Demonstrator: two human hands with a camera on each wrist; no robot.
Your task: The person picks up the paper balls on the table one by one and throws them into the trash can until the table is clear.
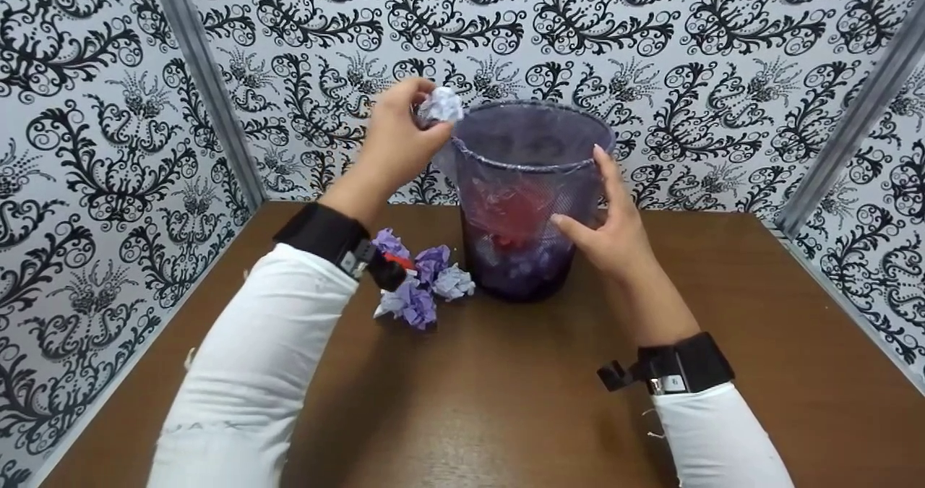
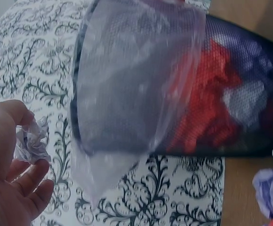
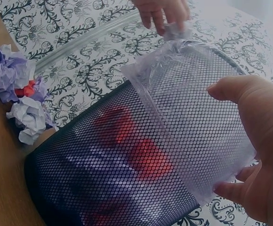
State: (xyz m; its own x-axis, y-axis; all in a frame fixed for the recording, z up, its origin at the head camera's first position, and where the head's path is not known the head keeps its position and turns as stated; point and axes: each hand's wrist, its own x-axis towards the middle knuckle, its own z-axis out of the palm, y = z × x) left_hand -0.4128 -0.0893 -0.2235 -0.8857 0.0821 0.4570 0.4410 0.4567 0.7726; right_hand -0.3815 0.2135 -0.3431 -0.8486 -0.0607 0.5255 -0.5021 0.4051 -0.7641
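In the head view, a dark mesh waste bin point(image 1: 517, 271) with a thin translucent plastic liner stands on the table. Red, white and purple crumpled paper shows through its mesh. Just off the bin's left rim, my left hand point(image 1: 405, 123) holds a white crumpled paper ball point(image 1: 442, 105) between thumb and fingers. The left wrist view shows this paper ball point(image 2: 32, 143) beside the liner's edge. Spread against the bin's right side is my right hand point(image 1: 614, 231), one fingertip at the rim and the thumb toward the front mesh.
Several purple, white and red crumpled papers point(image 1: 423, 285) lie in a pile on the brown table point(image 1: 462, 401), left of the bin. Patterned black-and-white walls point(image 1: 549, 32) enclose the back and sides. A flap of liner point(image 2: 103, 174) hangs over the bin's rim.
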